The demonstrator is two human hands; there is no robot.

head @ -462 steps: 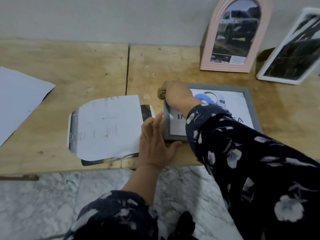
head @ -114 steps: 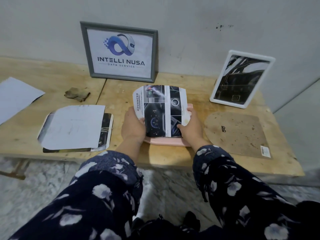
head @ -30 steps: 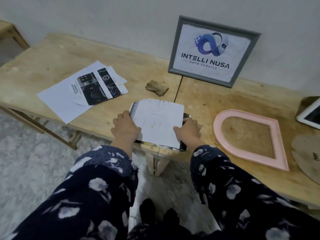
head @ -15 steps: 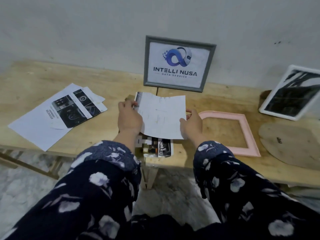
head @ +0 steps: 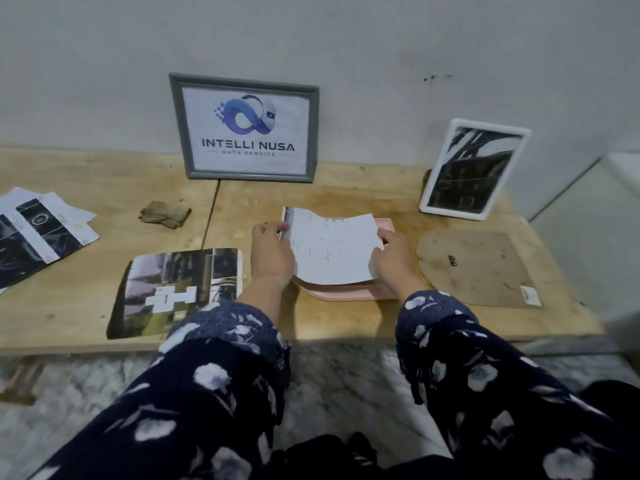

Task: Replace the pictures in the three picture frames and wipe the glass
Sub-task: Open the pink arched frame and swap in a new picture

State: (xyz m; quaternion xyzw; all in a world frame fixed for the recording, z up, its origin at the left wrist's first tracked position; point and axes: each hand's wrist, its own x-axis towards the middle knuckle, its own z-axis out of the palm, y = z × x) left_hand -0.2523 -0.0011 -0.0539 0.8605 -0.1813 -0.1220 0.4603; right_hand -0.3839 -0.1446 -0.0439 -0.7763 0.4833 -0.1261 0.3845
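My left hand (head: 272, 252) and my right hand (head: 394, 258) hold a cut picture sheet (head: 332, 252), white back up, by its two side edges. The sheet bows over the pink arched frame (head: 346, 294), which lies flat on the table and is mostly hidden under it. A grey frame (head: 244, 128) with the Intelli Nusa logo leans on the wall behind. A white frame (head: 474, 171) with a dark picture stands at the right. The arched brown backing board (head: 474, 268) lies right of my right hand.
A crumpled brown cloth (head: 165, 214) lies left of centre on the wooden table (head: 346, 192). A loose car picture (head: 180, 289) lies face up near the front edge. More printed sheets (head: 38, 233) lie at the far left. Marble floor lies below the table edge.
Both hands lifted the top sheet off the stack and carried it right over the pink frame. The picture that lay under it stays on the table at the left.
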